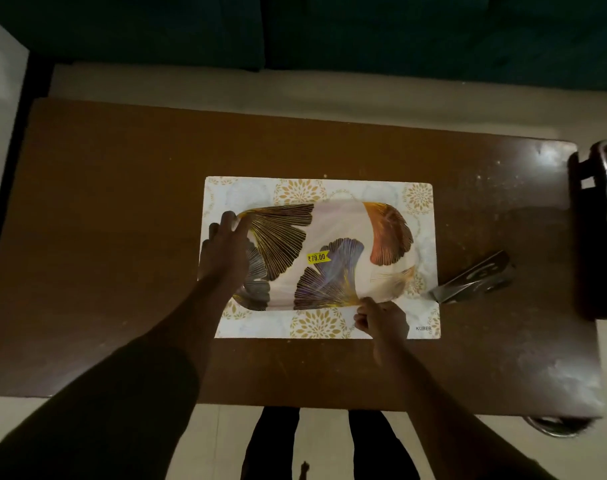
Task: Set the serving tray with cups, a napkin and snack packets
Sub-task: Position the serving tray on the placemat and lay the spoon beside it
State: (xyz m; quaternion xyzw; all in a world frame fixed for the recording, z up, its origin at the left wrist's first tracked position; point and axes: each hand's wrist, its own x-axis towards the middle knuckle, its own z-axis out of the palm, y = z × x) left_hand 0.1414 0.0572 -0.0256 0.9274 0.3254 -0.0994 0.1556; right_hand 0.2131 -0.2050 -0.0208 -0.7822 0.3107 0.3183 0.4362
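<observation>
A white serving tray (343,223) printed with dark and copper leaf shapes and a yellow price sticker lies on a white placemat (392,192) with gold flowers, in the middle of the brown table. My left hand (226,251) rests flat on the tray's left end, fingers spread over its rim. Closed into a fist, my right hand (380,318) pinches the tray's near rim, right of its middle. No cups, napkin or snack packets show on the tray.
A shiny metal holder (475,280) lies tilted just right of the placemat. A dark stand holding something glossy (603,220) sits at the table's right edge. A dark green sofa (295,29) runs along the far side. My legs stand at the table's near edge.
</observation>
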